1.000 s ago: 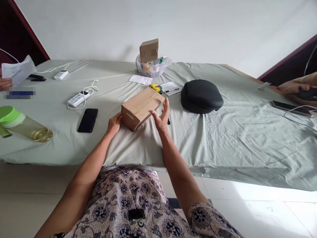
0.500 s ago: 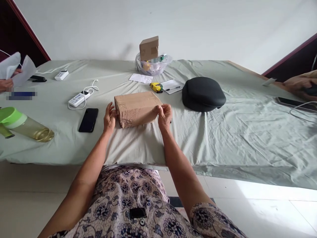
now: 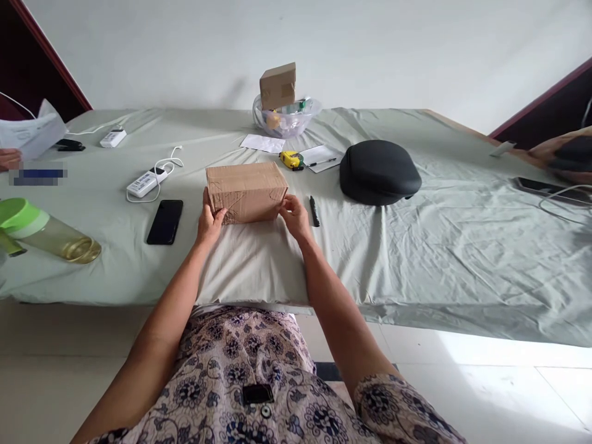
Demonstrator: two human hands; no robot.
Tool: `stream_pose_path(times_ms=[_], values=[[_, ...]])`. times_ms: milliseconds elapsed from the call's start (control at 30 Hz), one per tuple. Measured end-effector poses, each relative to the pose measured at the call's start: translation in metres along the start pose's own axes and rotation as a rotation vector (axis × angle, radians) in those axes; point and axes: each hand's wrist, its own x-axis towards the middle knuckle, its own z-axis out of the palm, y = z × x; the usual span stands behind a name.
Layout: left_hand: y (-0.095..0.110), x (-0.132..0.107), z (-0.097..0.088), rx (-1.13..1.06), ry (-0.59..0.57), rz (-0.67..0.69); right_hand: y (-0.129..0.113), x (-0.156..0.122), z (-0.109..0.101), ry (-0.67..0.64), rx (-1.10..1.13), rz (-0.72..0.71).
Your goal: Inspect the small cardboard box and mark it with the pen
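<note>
A brown cardboard box [image 3: 246,190] wrapped in tape rests on the table [image 3: 439,246], which is covered with a grey-green cloth, straight in front of me. My left hand [image 3: 209,220] grips its near left corner. My right hand [image 3: 295,216] holds its near right corner, fingers curled against the side. A black marker pen [image 3: 314,210] lies just right of my right hand.
A black phone [image 3: 165,221] lies left of the box, with a white power strip [image 3: 147,182] behind it. A black domed case [image 3: 378,172] sits to the right. A clear bowl [image 3: 287,121] carrying a small box, a yellow tape measure [image 3: 290,160] and papers lie behind. A green-lidded bottle [image 3: 41,231] lies far left. Other people's hands show at both edges.
The box was angled with one end lifted a second ago. It has been turned square to me and set down flat, and both hands have shifted to its near corners.
</note>
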Motion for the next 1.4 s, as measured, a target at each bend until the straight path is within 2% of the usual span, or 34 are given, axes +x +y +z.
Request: stream_pose_path(times_ms=[167,267,367,433,600,700,800,967,1100,1267,1400], values=[[0.003,0.0,0.002,0.322,-0.048,-0.15,0.005,-0.004,0.004,-0.062,-0.191,0.058],[0.008,-0.003,0.001,0.515,-0.065,-0.112,0.006,-0.006,0.004,-0.069,-0.263,0.068],[0.012,-0.006,0.002,0.592,-0.077,-0.075,0.006,-0.008,0.007,-0.078,-0.302,0.063],[0.013,-0.008,0.004,0.553,-0.053,-0.075,0.004,-0.011,0.014,-0.036,-0.306,0.025],[0.013,-0.013,0.02,0.3,0.135,-0.018,-0.008,-0.024,0.039,0.254,-0.29,-0.116],[0.012,-0.016,0.03,0.229,0.209,0.004,-0.014,-0.029,0.051,0.341,-0.296,-0.12],[0.012,-0.018,0.034,0.182,0.234,-0.006,-0.013,-0.03,0.054,0.389,-0.291,-0.142],[0.012,-0.016,0.028,0.117,0.196,-0.066,-0.007,-0.023,0.045,0.339,-0.203,-0.175],[0.008,-0.013,0.024,-0.001,0.189,-0.066,-0.016,-0.022,0.034,0.288,-0.055,-0.18],[0.003,-0.009,0.019,-0.118,0.19,0.078,-0.035,-0.031,0.024,0.223,0.092,-0.183],[0.006,-0.005,0.011,-0.09,0.227,0.182,-0.05,-0.04,0.023,0.101,0.246,-0.212]])
